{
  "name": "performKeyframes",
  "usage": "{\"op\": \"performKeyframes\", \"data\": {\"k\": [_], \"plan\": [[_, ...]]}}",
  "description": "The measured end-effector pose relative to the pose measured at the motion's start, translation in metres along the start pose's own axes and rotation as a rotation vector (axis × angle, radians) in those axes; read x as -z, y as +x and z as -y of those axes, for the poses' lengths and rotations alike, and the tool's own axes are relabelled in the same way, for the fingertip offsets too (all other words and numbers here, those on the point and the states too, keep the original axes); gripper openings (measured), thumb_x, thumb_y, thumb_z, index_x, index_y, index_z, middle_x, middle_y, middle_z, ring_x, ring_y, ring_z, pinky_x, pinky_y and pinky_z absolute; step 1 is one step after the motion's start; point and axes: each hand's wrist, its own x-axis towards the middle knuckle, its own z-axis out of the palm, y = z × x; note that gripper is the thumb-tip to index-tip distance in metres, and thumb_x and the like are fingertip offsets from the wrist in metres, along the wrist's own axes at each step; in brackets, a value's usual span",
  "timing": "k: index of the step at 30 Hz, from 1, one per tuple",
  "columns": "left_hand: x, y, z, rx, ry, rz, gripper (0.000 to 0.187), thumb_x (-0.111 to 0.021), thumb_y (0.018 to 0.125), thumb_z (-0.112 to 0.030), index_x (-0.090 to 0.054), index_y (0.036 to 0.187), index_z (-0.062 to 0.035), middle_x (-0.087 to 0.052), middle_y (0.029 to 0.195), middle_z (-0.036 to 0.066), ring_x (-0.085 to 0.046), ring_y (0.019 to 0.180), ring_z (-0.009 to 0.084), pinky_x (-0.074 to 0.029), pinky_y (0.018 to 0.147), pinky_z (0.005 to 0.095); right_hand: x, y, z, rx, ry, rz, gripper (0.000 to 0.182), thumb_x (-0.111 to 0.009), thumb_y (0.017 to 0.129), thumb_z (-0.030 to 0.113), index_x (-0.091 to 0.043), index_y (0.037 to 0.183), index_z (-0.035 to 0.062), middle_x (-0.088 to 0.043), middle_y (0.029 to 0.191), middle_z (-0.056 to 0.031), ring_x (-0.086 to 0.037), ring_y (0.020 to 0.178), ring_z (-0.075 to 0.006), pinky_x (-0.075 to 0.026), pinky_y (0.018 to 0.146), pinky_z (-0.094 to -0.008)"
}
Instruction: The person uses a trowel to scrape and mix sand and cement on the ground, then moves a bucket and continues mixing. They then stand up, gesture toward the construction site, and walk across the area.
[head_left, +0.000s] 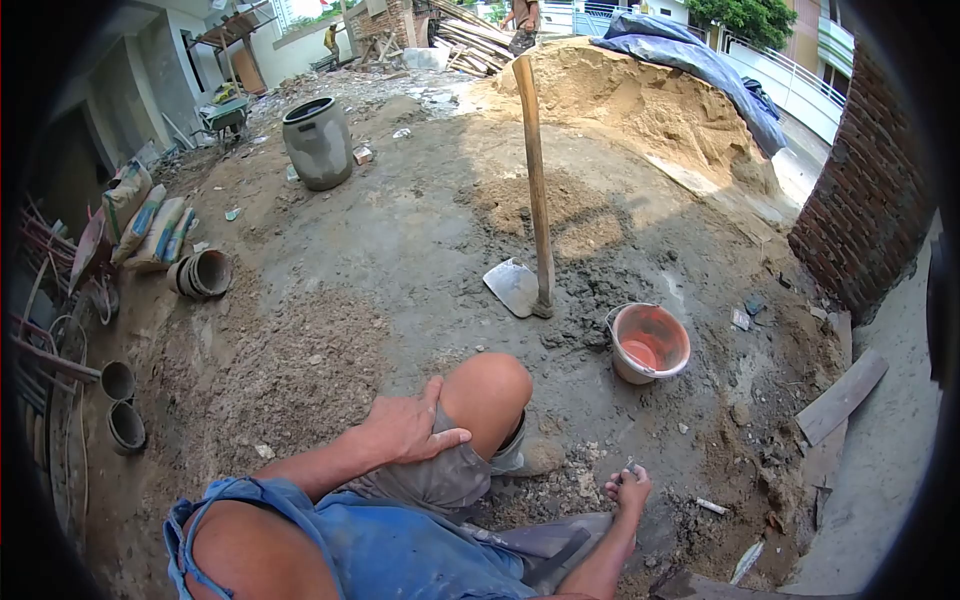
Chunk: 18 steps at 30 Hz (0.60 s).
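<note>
My left hand (410,425) rests on my bent left knee, its fingers apart and nothing in it. Low at the right of my legs, my right hand (628,486) is closed around something small that I cannot make out. Beyond the knees a hoe (537,180) stands upright, its wooden handle up and its metal blade on the wet ground. To its right sits an orange-stained bucket (650,343), open at the top with a reddish inside. Neither hand touches the hoe or the bucket.
A grey barrel (318,143) stands at the upper left. Cement sacks (155,225), stacked buckets (203,273) and a wheelbarrow lie at the left. A sand pile (640,95) with a blue tarp is behind. A brick wall (865,190) and planks stand right. Two people are far back.
</note>
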Motion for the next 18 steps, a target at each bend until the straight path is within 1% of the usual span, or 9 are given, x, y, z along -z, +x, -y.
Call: {"op": "performKeyframes", "data": {"k": [3, 6, 8, 9, 11, 12, 13, 15, 18], "plan": [[0.007, -0.002, 0.002, -0.018, 0.084, -0.005, 0.11, -0.045, 0.078, -0.081, -0.022, 0.143, 0.0048, -0.068, 0.088, 0.024, -0.066, 0.086, 0.0424, -0.051, 0.073, 0.0491, -0.001, 0.003, 0.0, 0.011, 0.006, 0.012, 0.031, -0.05, 0.09, 0.006, -0.048, 0.121, 0.0014, -0.064, 0.073, -0.0097, -0.061, 0.047, -0.0162, -0.045, 0.037, -0.0255], [0.015, -0.008, 0.009, -0.052, 0.089, -0.071, 0.105, -0.053, 0.076, -0.076, -0.027, 0.143, 0.0012, -0.068, 0.081, 0.021, -0.067, 0.081, 0.0411, -0.051, 0.071, 0.0484, -0.001, 0.001, -0.001, 0.001, 0.003, 0.008, 0.029, -0.051, 0.09, 0.005, -0.048, 0.119, 0.0013, -0.064, 0.073, -0.0094, -0.061, 0.047, -0.0162, -0.046, 0.037, -0.0255], [0.029, -0.012, 0.012, -0.086, -0.094, -0.159, 0.094, -0.068, 0.076, -0.061, -0.033, 0.14, -0.0019, -0.069, 0.082, 0.015, -0.068, 0.078, 0.0325, -0.053, 0.068, 0.0428, -0.001, 0.001, 0.0, -0.001, -0.017, 0.024, 0.027, -0.051, 0.09, 0.005, -0.049, 0.117, 0.0017, -0.064, 0.073, -0.009, -0.061, 0.047, -0.0158, -0.046, 0.038, -0.0253], [0.034, -0.013, 0.013, -0.084, -0.094, -0.153, 0.094, -0.068, 0.076, -0.061, -0.033, 0.14, -0.0019, -0.069, 0.082, 0.015, -0.068, 0.078, 0.0325, -0.053, 0.068, 0.0428, -0.001, 0.003, -0.003, -0.007, -0.02, 0.024, 0.027, -0.051, 0.09, 0.005, -0.049, 0.117, 0.0017, -0.064, 0.073, -0.009, -0.061, 0.047, -0.0158, -0.046, 0.038, -0.0253], [0.043, -0.017, 0.015, -0.217, -0.621, -0.303, 0.085, -0.08, 0.075, -0.028, -0.032, 0.14, -0.0044, -0.066, 0.074, 0.008, -0.066, 0.07, 0.0213, -0.052, 0.066, 0.0347, 0.001, 0.007, -0.01, 0.024, -0.009, 0.04, 0.017, -0.051, 0.092, 0.009, -0.053, 0.109, 0.0069, -0.065, 0.075, -0.0079, -0.062, 0.049, -0.0162, -0.047, 0.039, -0.0257], [0.048, -0.019, 0.009, -0.275, -0.663, -0.361, 0.079, -0.077, 0.076, -0.014, -0.032, 0.14, -0.0038, -0.06, 0.075, 0.004, -0.06, 0.071, 0.014, -0.049, 0.068, 0.0286, 0.002, 0.004, -0.008, 0.02, -0.01, 0.036, 0.017, -0.051, 0.092, 0.009, -0.053, 0.109, 0.0069, -0.065, 0.075, -0.0079, -0.062, 0.049, -0.0162, -0.047, 0.039, -0.0257], [0.043, -0.013, 0.012, -0.28, -0.662, -0.36, 0.079, -0.077, 0.076, -0.014, -0.032, 0.14, -0.0038, -0.06, 0.075, 0.004, -0.06, 0.071, 0.014, -0.049, 0.068, 0.0286, 0.001, 0.002, -0.005, 0.011, -0.009, 0.032, 0.021, -0.051, 0.091, 0.008, -0.052, 0.112, 0.0052, -0.065, 0.074, -0.0081, -0.062, 0.048, -0.0156, -0.046, 0.038, -0.0253], [0.032, 0.003, 0.022, -0.379, -0.521, -0.541, 0.069, -0.069, 0.078, -0.009, -0.034, 0.137, -0.0046, -0.05, 0.077, 0.003, -0.052, 0.072, 0.0139, -0.045, 0.071, 0.0295, -0.001, -0.001, 0.0, 0.008, 0.001, 0.029, 0.024, -0.051, 0.09, 0.006, -0.051, 0.114, 0.0035, -0.065, 0.074, -0.0083, -0.061, 0.048, -0.015, -0.045, 0.038, -0.0248], [0.029, 0.011, 0.026, -0.362, -0.511, -0.496, 0.057, -0.06, 0.081, -0.002, -0.036, 0.133, -0.0032, -0.042, 0.079, 0.003, -0.045, 0.072, 0.0141, -0.042, 0.072, 0.0306, 0.001, -0.004, 0.001, 0.002, 0.003, 0.025, 0.024, -0.051, 0.09, 0.006, -0.051, 0.114, 0.0041, -0.065, 0.074, -0.0083, -0.062, 0.048, -0.0149, -0.045, 0.038, -0.0246]]}}
